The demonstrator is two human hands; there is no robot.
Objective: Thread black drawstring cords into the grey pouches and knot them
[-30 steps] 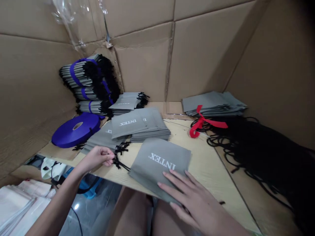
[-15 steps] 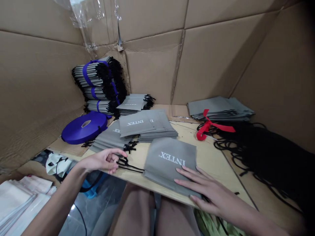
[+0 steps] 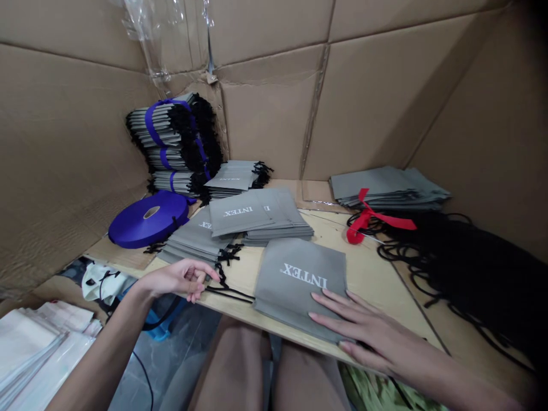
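Note:
A grey drawstring pouch (image 3: 295,291) printed INTEX lies flat near the front edge of the board. My right hand (image 3: 359,325) rests flat on its right part, fingers stretched out. From the pouch's left side runs a doubled black cord (image 3: 233,294). My left hand (image 3: 186,279) pinches this cord between thumb and fingers, just left of the pouch. A small loop of cord stands up by the left fingertips. Behind the pouch is a pile of grey pouches (image 3: 278,220), with a second pile (image 3: 192,242) to its left whose cords end in knots.
Pouch bundles tied with purple ribbon (image 3: 165,134) stand at the back left, behind a purple ribbon roll (image 3: 148,222). Grey pouches (image 3: 381,185) are stacked at the back right. A red ribbon (image 3: 363,220) lies by a heap of black cords (image 3: 475,274). Cardboard walls (image 3: 265,120) enclose the board.
The whole view has shifted slightly. By my left fingertips the cord loop has changed shape and looks narrower. My right hand stays on the pouch.

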